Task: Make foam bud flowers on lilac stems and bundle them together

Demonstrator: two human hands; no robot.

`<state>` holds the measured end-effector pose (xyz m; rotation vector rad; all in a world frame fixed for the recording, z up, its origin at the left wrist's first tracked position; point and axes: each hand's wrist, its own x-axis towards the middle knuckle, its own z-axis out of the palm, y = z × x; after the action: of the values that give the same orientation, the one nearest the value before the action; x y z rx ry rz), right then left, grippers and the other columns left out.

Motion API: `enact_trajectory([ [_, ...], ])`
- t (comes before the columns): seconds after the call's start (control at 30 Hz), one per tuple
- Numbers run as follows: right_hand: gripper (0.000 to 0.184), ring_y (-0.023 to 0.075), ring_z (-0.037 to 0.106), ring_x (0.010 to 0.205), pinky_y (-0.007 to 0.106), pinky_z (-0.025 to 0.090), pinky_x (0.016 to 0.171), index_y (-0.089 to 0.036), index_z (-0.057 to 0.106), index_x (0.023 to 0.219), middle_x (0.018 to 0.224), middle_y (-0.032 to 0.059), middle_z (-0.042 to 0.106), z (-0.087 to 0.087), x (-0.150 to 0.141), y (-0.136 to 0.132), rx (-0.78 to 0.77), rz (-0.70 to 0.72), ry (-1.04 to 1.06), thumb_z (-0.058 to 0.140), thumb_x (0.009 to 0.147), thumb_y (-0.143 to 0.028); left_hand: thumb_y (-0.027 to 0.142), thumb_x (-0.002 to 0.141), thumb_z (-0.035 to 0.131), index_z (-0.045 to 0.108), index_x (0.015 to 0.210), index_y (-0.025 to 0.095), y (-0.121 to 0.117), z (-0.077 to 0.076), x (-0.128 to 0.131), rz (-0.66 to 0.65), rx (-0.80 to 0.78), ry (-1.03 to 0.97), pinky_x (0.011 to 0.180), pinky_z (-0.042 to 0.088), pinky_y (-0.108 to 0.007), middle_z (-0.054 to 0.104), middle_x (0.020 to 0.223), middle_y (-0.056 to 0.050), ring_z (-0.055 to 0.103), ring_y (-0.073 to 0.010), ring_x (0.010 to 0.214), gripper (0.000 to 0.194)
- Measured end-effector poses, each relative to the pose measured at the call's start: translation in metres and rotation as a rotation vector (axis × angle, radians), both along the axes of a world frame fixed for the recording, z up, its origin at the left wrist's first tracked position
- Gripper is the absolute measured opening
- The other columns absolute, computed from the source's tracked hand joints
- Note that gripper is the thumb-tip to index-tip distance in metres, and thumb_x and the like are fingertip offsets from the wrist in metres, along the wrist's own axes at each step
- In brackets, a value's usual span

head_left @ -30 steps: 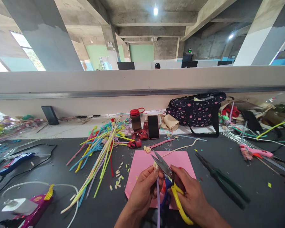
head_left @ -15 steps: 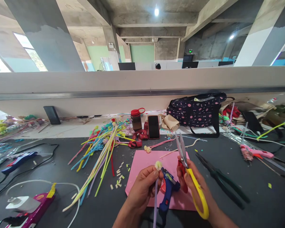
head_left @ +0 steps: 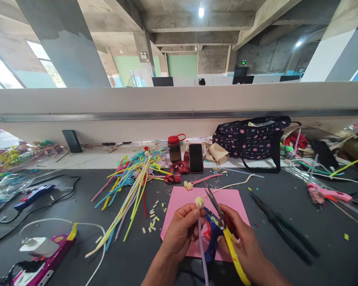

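Pale yellow fuzz forms a compact, rounded head (head_left: 199, 201) at the top of a slender lilac stem (head_left: 202, 250), below and right of the centre of the frame. The left hand (head_left: 180, 227) holds the piece upright, its fingers closed in a pinch just beneath the head; the stem runs down to the lower edge of the frame. The right hand (head_left: 243, 236) is curled around the handles of yellow-handled scissors (head_left: 232, 251), whose narrowly parted blades point to the upper left, just beside the head; nothing is visible between them. Degree of completion, as judged: head and stem appear already joined, the head short-napped and slightly uneven in outline, the stem long and uncut at its visible end; whether more trimming is due cannot be told. Beneath the hands, a blue glue gun (head_left: 213, 238) rests on a pink sheet (head_left: 173, 198), partly hidden and held by neither hand. Near the upper edge of the sheet lies a comparable yellowish tuft (head_left: 188, 185) with a pink stem. Left of centre on the dark table (head_left: 131, 262), a multicoloured bundle of fuzzy stems (head_left: 131, 202) fans toward the lower left, with short cut pieces (head_left: 152, 217) scattered between it and the sheet. Long-nosed pliers (head_left: 282, 224) lie at lower right.
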<state>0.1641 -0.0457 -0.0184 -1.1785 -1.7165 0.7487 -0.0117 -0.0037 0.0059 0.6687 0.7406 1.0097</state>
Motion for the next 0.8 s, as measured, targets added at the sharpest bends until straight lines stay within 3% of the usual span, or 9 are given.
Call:
enact_trajectory([
  [0.3,0.060,0.0241,0.051,0.100,0.037,0.045,0.083,-0.020,0.031,0.130,0.116,0.0103,0.049,-0.004,-0.001,0.004,0.208,-0.058,-0.246,0.050,0.074,-0.017,0.033,0.063,0.073,0.063,0.069,0.011,-0.001,0.000,0.009,0.025,0.047,-0.027,0.031,0.033,-0.011,0.061,0.052,-0.001,0.050,-0.0054,0.036,0.025],
  [0.47,0.068,0.0258,0.049,0.104,0.039,0.044,0.086,-0.019,0.028,0.132,0.117,0.0111,0.047,-0.006,0.000,0.003,0.255,-0.041,-0.270,0.046,0.066,-0.010,0.033,0.063,0.073,0.062,0.071,0.011,-0.002,-0.001,0.012,0.005,0.060,-0.032,0.032,0.036,-0.012,0.062,0.047,-0.003,0.052,-0.0076,0.036,0.026],
  [0.8,0.068,0.0262,0.049,0.099,0.042,0.044,0.082,-0.018,0.027,0.134,0.112,0.0121,0.047,-0.011,0.001,0.005,0.266,-0.082,-0.332,0.047,0.070,-0.012,0.031,0.062,0.075,0.062,0.069,0.011,-0.004,0.001,0.015,0.009,0.027,-0.081,0.032,0.035,-0.011,0.060,0.045,-0.002,0.049,-0.0059,0.033,0.025],
])
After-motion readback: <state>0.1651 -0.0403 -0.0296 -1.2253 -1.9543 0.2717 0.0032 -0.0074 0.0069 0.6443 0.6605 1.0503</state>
